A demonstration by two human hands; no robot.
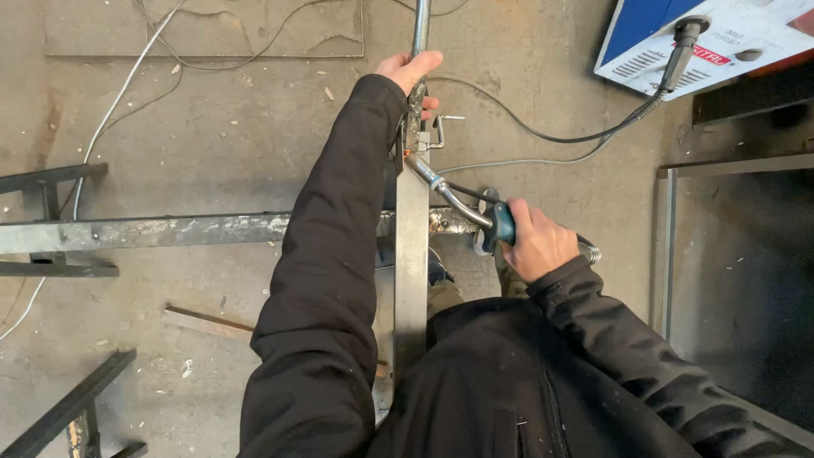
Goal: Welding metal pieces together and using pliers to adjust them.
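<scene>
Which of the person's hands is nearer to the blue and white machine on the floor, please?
The right hand. It grips the blue-handled welding torch below and left of the blue and white machine. The left hand holds the round metal tube, farther left.

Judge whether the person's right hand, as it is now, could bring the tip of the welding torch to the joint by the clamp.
Probably yes. The right hand grips the welding torch, whose tip already lies close to the joint beside the clamp. Nothing stands between them; the left hand holds the pipe above, out of the way.
</scene>
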